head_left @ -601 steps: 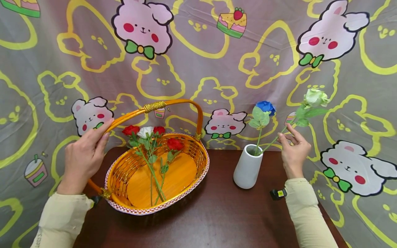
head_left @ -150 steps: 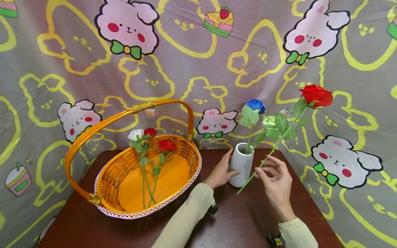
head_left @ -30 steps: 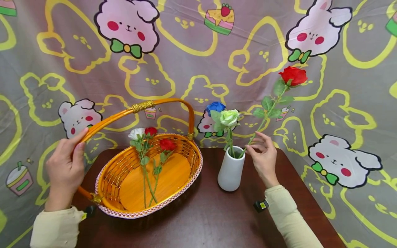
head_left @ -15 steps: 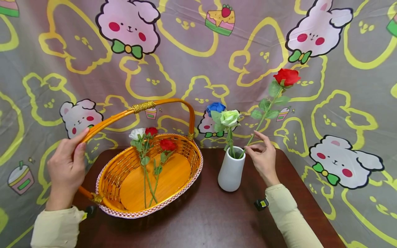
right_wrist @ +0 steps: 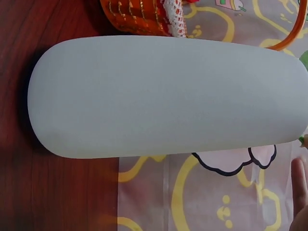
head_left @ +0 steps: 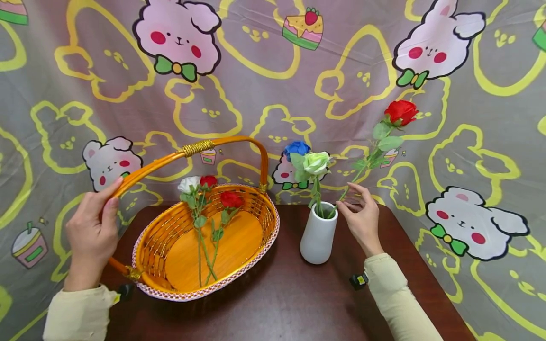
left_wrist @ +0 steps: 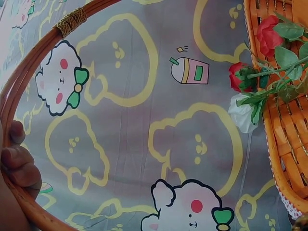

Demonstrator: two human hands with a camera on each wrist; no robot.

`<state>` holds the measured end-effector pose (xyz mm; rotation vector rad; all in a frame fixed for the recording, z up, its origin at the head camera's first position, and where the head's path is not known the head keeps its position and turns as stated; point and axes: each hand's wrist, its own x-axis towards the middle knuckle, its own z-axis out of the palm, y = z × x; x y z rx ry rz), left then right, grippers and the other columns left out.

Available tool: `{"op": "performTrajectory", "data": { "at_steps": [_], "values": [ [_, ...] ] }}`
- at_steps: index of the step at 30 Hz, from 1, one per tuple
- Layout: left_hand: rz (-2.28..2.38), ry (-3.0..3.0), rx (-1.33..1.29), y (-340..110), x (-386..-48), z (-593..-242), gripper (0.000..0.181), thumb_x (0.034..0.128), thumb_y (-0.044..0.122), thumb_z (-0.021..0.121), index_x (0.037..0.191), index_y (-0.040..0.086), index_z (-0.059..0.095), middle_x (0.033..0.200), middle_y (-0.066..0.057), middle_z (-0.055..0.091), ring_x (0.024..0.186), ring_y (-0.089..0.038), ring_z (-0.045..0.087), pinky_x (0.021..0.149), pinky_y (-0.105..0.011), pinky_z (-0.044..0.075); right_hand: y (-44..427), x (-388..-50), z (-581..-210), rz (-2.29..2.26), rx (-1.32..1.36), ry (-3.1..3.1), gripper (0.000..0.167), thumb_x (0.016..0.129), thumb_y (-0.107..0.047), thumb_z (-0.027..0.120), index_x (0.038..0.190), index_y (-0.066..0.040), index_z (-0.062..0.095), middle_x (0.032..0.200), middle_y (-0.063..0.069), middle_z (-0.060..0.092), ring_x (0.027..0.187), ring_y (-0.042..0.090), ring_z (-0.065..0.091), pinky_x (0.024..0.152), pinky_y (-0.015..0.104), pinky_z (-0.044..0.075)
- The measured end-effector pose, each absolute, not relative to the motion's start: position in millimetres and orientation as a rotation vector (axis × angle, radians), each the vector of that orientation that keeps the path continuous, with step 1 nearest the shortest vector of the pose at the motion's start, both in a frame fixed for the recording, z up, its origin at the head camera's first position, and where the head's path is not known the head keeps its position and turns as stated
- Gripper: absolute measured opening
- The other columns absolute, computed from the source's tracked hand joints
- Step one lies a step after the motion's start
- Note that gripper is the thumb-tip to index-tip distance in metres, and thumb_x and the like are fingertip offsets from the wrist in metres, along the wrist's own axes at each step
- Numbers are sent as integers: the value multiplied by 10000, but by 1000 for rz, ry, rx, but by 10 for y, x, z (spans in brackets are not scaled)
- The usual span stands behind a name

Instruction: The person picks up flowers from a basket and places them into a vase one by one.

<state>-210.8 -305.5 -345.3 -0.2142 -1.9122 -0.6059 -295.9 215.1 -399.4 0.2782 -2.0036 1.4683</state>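
We begin with the two hands. The left hand (head_left: 91,232) grips the handle (head_left: 149,168) of the orange basket (head_left: 239,239), and its fingers are curled around it; the left wrist view shows them also, at its left edge. The right hand (head_left: 361,218) pinches the stem (head_left: 356,177) of a tall red rose (head_left: 401,112) with thumb and finger, beside and slightly above the mouth of the white vase (head_left: 316,239).

Behind everything we find a grey cloth (head_left: 260,71), printed with white rabbits and yellow outlines. In front of it is the dark brown table (head_left: 277,303). On this table, the basket stands at the left; its rim has a white and reddish trim. The vase stands upright to the right of the basket, apart from it.

The tall red rose leans to the right, and its lower end is inside the mouth of the vase. In the same vase we see a blue rose (head_left: 297,149) and a pale green rose (head_left: 316,162), close together. In the basket lie a white rose (head_left: 189,183) and two other red roses (head_left: 232,199), their heads toward the back rim.
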Motion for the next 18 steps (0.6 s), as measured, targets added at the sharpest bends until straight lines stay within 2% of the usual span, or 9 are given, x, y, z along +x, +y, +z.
{"op": "performTrajectory", "data": {
  "at_steps": [8,13,18],
  "values": [
    [-612,-1913,-214,-3056,-2109,-3456,331,1069,204,571,1350,74,687,792,-176,470,764,100,241,683,-117,194,2131,-2977,-3980,1520,303,-1988,634,840,121,775,1427,4,567,1243,188,628,864,108,722,751,163,573],
    [-609,-1924,-207,-3060,-2101,-3451,340,1075,222,560,1356,76,683,797,-181,472,762,99,237,678,-120,194,2127,-2996,-3993,1513,347,-1976,520,902,99,718,1400,28,584,1233,260,610,831,16,719,719,160,570],
    [-617,-1919,-204,-3056,-2094,-3450,331,1072,202,565,1351,71,686,790,-171,468,763,98,238,683,-120,194,2124,-3029,-4007,1552,359,-1947,412,936,95,682,1340,45,621,1183,293,619,759,7,725,702,196,589]
  ]
}}
